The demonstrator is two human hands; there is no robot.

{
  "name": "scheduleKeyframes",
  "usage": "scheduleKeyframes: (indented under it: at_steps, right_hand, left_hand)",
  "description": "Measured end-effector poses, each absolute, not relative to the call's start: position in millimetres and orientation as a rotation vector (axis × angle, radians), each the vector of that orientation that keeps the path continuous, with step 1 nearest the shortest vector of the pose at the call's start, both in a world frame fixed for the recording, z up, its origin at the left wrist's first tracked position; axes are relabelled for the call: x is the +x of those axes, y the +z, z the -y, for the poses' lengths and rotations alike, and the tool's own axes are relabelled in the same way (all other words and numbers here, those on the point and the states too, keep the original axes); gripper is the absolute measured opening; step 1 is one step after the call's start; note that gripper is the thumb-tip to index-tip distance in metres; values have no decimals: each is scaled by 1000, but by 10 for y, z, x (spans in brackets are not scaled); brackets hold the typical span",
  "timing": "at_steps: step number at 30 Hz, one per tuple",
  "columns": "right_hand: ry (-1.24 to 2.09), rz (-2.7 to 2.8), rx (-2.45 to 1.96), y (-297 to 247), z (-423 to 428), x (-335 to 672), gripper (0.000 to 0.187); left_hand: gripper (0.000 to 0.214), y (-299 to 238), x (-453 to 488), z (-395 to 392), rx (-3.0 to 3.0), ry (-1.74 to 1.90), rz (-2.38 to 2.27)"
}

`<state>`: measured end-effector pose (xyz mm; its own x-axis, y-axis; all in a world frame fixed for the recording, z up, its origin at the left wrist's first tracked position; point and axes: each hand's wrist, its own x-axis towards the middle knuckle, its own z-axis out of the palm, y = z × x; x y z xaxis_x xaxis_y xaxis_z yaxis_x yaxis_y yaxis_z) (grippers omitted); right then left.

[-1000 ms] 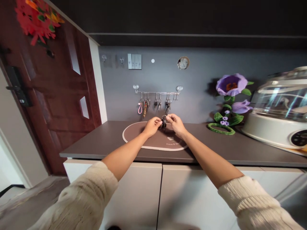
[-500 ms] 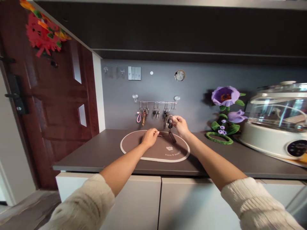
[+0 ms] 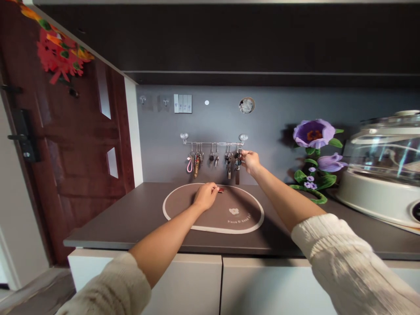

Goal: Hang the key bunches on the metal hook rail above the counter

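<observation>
My right hand [image 3: 250,162] is at the right end of a clear wall-mounted hook rail [image 3: 213,143]. It pinches the ring of a bunch of keys [image 3: 238,162] with a brown tag hanging below; the ring is up against the rail's last hooks, and whether it is hooked on I cannot tell. Several other key bunches [image 3: 229,162] hang along the rail, one with a pink loop strap [image 3: 189,164]. Low over the brown oval mat [image 3: 183,210], my left hand [image 3: 206,195] has its fingers closed at a small red thing [image 3: 222,190], too small to name.
The mat lies on a dark counter [image 3: 131,223] under a dark overhead cabinet [image 3: 229,39]. To the right stand a purple flower ornament [image 3: 314,135] and a white appliance with a clear top [image 3: 377,192]. A brown door [image 3: 88,175] is at left.
My right hand has lifted the keys from above the mat up to the right end of the rail. My left hand has stayed over the mat; the view has shifted slightly.
</observation>
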<state>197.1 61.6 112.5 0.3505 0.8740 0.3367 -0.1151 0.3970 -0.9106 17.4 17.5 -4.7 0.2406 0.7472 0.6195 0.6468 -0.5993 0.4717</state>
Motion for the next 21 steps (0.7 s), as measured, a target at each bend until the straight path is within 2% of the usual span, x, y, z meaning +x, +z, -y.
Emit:
scheduleKeyframes:
  at_steps: [10,21]
  right_hand:
    - [779,858,-1017,1110,-903,1939,18]
    - [634,880,-1181,951,-1081,1943,14]
  left_hand:
    - [23,-50,171,-180,2362,1305,-1369]
    - [23,-59,155,-201,2345,1313,-1385]
